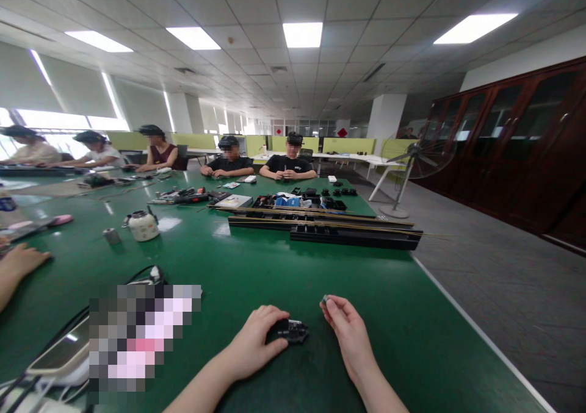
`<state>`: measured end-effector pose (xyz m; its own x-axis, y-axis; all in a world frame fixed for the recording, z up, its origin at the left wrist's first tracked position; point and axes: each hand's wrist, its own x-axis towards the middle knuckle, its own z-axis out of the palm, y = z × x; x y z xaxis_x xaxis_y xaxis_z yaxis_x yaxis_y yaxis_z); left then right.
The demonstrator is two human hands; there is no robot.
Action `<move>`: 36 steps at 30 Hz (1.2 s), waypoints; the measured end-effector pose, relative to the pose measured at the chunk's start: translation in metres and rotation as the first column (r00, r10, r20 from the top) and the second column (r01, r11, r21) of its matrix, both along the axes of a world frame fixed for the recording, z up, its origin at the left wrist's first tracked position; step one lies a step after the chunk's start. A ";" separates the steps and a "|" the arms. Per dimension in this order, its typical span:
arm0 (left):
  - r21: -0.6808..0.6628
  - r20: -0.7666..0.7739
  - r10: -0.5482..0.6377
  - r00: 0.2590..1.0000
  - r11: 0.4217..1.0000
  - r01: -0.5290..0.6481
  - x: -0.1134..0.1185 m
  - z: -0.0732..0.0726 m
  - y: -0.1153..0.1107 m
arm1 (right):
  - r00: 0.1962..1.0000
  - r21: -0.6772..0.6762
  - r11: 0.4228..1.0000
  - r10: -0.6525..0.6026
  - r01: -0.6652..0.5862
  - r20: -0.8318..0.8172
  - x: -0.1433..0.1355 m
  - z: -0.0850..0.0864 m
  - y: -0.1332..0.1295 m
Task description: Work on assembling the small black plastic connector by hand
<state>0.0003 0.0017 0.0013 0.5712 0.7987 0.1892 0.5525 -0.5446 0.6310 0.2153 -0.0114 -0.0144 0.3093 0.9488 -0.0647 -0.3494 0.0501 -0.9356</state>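
Observation:
My left hand [259,343] grips a small black plastic part [295,332] with bright metal bits along its top, thumb on the near side and fingers on the far side. The part is at the table surface, in front of me. To its right, my right hand [347,330] pinches a tiny grey piece [325,300] between thumb and fingertips, held apart from the black part. The grey piece is too small to name. Both hands are over the green tabletop [256,272].
Long black channels [354,237] with thin brass-coloured rods lie across the table ahead. A white jar-like container [143,225] and a small metal cylinder [111,236] stand left. A phone [61,346] and cables lie near left. Another person's hand [22,263] rests at far left; several people sit beyond.

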 end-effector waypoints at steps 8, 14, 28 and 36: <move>0.002 0.002 -0.005 1.000 1.000 0.005 -0.002 -0.002 0.000 | 0.992 0.008 0.999 0.035 -0.036 0.121 -0.004 0.003 -0.003; 0.012 0.005 -0.007 1.000 1.000 0.006 -0.002 -0.009 0.003 | 0.917 0.053 0.978 0.169 -0.201 0.362 -0.013 0.008 -0.009; 0.034 0.011 -0.012 1.000 0.999 0.011 -0.002 -0.012 0.004 | 0.472 -0.060 0.933 0.235 -0.356 0.850 -0.023 0.014 -0.021; 0.035 0.011 -0.011 1.000 0.999 0.011 -0.002 -0.010 0.004 | 0.367 -0.084 0.921 0.234 -0.379 0.900 -0.024 0.016 -0.023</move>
<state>-0.0014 0.0061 -0.0082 0.5774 0.7853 0.2232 0.5393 -0.5722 0.6179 0.1908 -0.0339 0.0014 -0.1913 0.9666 0.1706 0.6471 0.2549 -0.7185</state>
